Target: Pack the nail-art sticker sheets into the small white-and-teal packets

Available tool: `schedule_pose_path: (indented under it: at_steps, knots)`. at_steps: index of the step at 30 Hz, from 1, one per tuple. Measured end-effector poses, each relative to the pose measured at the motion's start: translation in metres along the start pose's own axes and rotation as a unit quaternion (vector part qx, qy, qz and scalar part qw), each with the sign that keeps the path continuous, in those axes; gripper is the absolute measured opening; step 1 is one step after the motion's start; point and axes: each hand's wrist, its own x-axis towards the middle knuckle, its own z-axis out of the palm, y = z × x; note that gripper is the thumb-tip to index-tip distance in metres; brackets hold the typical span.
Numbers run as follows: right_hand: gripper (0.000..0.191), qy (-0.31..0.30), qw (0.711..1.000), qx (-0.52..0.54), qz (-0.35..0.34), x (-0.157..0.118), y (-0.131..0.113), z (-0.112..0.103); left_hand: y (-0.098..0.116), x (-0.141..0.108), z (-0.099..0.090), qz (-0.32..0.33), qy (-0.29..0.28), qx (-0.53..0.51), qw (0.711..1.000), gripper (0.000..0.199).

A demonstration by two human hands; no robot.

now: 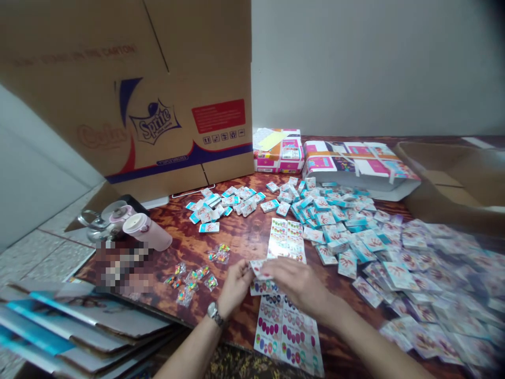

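My left hand [236,279], with a watch on its wrist, pinches the left edge of a small white packet [256,267]. Over the packet's right side lie the fingers of my right hand [294,284], closed on it; their tips are partly hidden. A piece of printed nail-sticker sheet [262,287] shows just under the packet. Below both hands runs a long strip of nail-sticker sheets [290,337], printed with rows of coloured nails. Its far end, partly covered by my hands, catches glare.
Many small white-and-blue boxes [327,218] are heaped to the right, beside purple-tinted packets [426,258]. Clear bags of coloured candies [191,281] lie left. A large carton [177,63], wrapped boxes [351,158], an open carton [453,179], a pink tumbler [150,231] and flattened cardboard [90,326] surround the table.
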Motion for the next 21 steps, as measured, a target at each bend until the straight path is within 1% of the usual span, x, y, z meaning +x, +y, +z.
schedule_pose_path:
  at_steps: [2,3,5,7,10,12,14,17,19,21]
  knots:
    - [0.026,-0.048,0.998,-0.01,-0.025,-0.004,-0.009,0.01,0.003,0.0,0.0,-0.049,0.018,-0.116,0.992,0.021]
    - [0.024,-0.063,0.998,-0.01,-0.02,-0.006,-0.011,0.014,0.004,-0.001,0.0,-0.067,0.02,-0.152,0.986,0.023]
    - [0.024,-0.071,0.997,0.007,0.013,-0.007,-0.011,0.02,0.007,-0.003,0.001,-0.092,0.0,-0.187,0.978,0.026]
    - [0.022,-0.053,0.996,0.033,0.061,-0.006,-0.007,0.022,0.009,-0.005,0.001,-0.098,-0.027,-0.191,0.976,0.025]
    - [0.019,0.005,0.99,0.052,0.131,-0.003,0.001,0.022,0.014,-0.007,0.0,-0.09,-0.055,-0.188,0.977,0.023]
    - [0.027,0.032,0.986,0.061,0.154,0.0,0.006,0.022,0.018,-0.009,0.0,-0.081,-0.065,-0.189,0.976,0.023]
    - [0.028,0.029,0.985,0.077,0.154,0.001,0.011,0.025,0.024,-0.012,0.001,-0.082,-0.072,-0.194,0.975,0.022]
    - [0.012,0.027,0.986,0.068,0.149,0.001,0.015,0.031,0.028,-0.016,0.005,-0.072,-0.074,-0.19,0.976,0.024]
    - [0.011,0.048,0.988,0.016,0.143,-0.001,0.015,0.035,0.026,-0.018,0.008,-0.062,-0.061,-0.166,0.982,0.025]
    - [0.017,0.066,0.991,-0.062,0.096,-0.005,0.015,0.039,0.022,-0.018,0.009,-0.068,-0.028,-0.155,0.985,0.024]
